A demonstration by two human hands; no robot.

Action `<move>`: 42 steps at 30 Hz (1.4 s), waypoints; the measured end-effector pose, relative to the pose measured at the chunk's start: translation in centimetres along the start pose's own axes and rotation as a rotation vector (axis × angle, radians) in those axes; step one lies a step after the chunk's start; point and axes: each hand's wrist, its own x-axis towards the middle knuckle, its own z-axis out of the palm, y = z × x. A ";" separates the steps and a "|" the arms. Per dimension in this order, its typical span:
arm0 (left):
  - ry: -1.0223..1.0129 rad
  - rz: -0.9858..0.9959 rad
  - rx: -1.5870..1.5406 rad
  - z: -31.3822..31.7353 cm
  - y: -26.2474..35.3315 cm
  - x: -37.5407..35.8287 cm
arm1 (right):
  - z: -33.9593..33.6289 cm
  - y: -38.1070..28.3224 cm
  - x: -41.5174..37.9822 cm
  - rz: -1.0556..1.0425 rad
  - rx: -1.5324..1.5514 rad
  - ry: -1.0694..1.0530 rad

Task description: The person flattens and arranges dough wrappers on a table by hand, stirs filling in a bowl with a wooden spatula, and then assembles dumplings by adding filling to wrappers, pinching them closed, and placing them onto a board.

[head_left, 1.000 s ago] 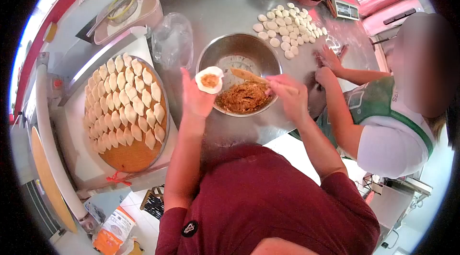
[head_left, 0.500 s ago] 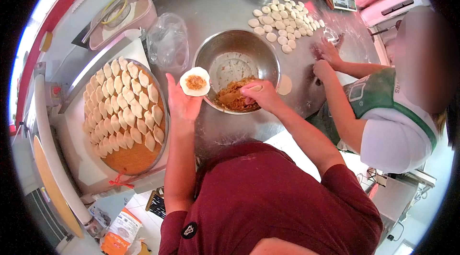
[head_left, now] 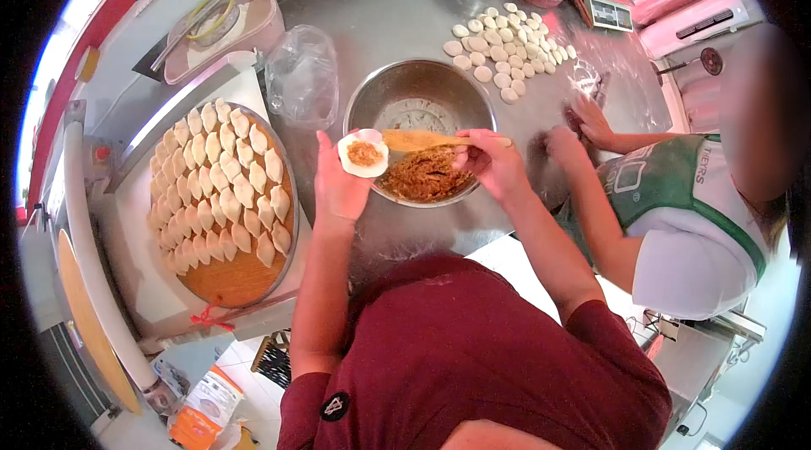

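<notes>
My left hand (head_left: pixel 340 192), palm up, supports a round dumpling wrapper (head_left: pixel 347 158) with a mound of filling (head_left: pixel 365 153) in its middle. The thumb stands away at the left. In my right hand (head_left: pixel 497 164) is the handle of a flat wooden spatula (head_left: pixel 410 140), its blade pointing left beside the wrapper. Both hands are over the near side of a steel bowl (head_left: pixel 365 102). Brown minced filling (head_left: pixel 427 175) is heaped in the near part of that bowl.
Left, a round wooden board (head_left: pixel 221 281) carries rows of folded dumplings (head_left: pixel 203 175). A plastic bag (head_left: pixel 302 78) lies behind my left hand. Dough pieces (head_left: pixel 507 44) are spread at the back right, near a scale (head_left: pixel 610 15). A co-worker's hands (head_left: pixel 583 129) work at the right.
My right hand has lifted the spatula out of the filling and brought its blade up to the wrapper. My left hand has shifted slightly right with the wrapper.
</notes>
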 end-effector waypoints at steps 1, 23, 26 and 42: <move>-0.021 -0.023 -0.003 0.1 -0.5 0.1 | 1.1 0.2 -0.4 -0.073 -0.142 0.011; -0.060 -0.210 0.087 2.4 -3.0 -0.1 | 3.8 0.4 -1.1 -0.948 -1.611 -0.343; -0.115 -0.228 0.155 2.9 -3.7 -0.5 | 4.3 0.0 -0.3 -0.974 -1.599 -0.403; -0.258 -0.028 0.211 4.2 -4.5 -2.1 | 5.9 -0.7 0.8 -1.136 -1.450 -0.329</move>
